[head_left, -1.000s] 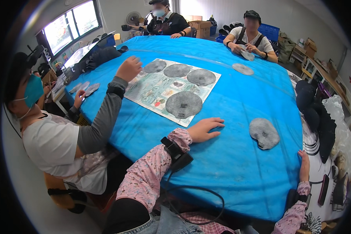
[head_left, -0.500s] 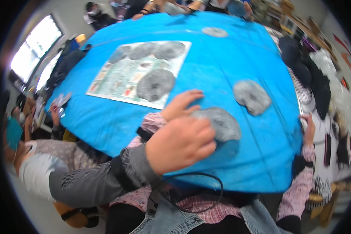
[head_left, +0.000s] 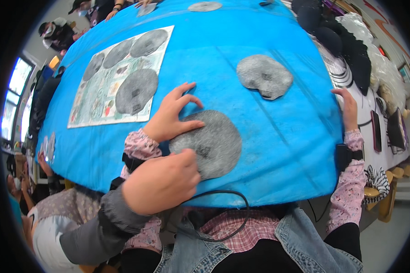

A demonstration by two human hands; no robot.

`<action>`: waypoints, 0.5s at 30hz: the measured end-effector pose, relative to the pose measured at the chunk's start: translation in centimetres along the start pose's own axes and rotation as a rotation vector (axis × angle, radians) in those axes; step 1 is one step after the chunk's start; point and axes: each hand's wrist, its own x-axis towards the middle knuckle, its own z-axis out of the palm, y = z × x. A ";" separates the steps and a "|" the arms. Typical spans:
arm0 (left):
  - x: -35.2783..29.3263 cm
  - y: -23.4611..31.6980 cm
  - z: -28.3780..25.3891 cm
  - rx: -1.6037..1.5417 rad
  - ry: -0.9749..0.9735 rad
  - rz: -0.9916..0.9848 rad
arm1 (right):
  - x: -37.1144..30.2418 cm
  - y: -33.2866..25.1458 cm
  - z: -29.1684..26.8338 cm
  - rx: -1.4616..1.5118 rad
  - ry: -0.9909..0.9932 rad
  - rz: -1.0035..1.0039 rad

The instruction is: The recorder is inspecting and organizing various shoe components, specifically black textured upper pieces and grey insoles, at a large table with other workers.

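A round grey fibrous disc (head_left: 223,145), with a darker patch near its middle, lies flat on the blue-covered table (head_left: 278,168) in front of me. My left hand (head_left: 171,113) is at its upper left side, fingers spread and thumb over its edge. From the left, a co-worker's hand (head_left: 161,182) in a grey striped sleeve has its fingers closed at the disc's lower left edge. What those fingers hold is hidden. At the table's right edge rests my right hand (head_left: 347,109), fingers stretched out and holding nothing visible. A second grey disc (head_left: 271,75), notched at its lower edge, lies between my hands, farther off.
A printed sheet (head_left: 93,116) to the left bears several grey discs, one of them (head_left: 136,91) near its right edge. Another disc (head_left: 205,6) lies at the far side, where other people stand. A dark cable (head_left: 214,193) loops at the near edge.
The view has shifted, so the table's things appear farther left and higher. The near disc, tilted and blurred before, now lies flat. The co-worker's hand has moved to its lower left edge.
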 end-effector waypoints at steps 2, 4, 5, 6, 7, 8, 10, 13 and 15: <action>-0.3 0.0 -0.2 0.019 -0.010 0.002 | 0.1 -3.3 2.4 -0.072 -0.082 -0.035; -0.2 0.1 -0.1 0.062 0.040 0.025 | 0.4 -6.6 4.4 -0.146 -0.227 -0.105; -0.7 0.1 -0.6 0.072 0.029 0.021 | 0.7 -8.3 5.9 -0.196 -0.294 -0.118; -0.7 0.0 -0.7 0.037 0.054 0.006 | 1.1 -9.6 6.8 -0.262 -0.355 -0.128; -0.6 -0.2 -0.7 -0.002 0.081 -0.003 | 1.9 -10.1 7.5 -0.355 -0.368 -0.100; 0.1 -0.1 -0.4 0.029 0.108 -0.013 | 2.9 -9.7 7.9 -0.458 -0.375 -0.063; 0.2 0.0 -0.2 -0.068 0.161 -0.063 | 4.4 -9.5 9.4 -0.436 -0.414 -0.020; 0.6 0.7 -0.1 -0.287 0.176 -0.178 | 5.8 -8.4 10.4 -0.210 -0.503 0.096; 0.9 1.4 -0.2 -0.439 0.185 -0.230 | 6.3 -8.4 10.4 -0.004 -0.538 0.163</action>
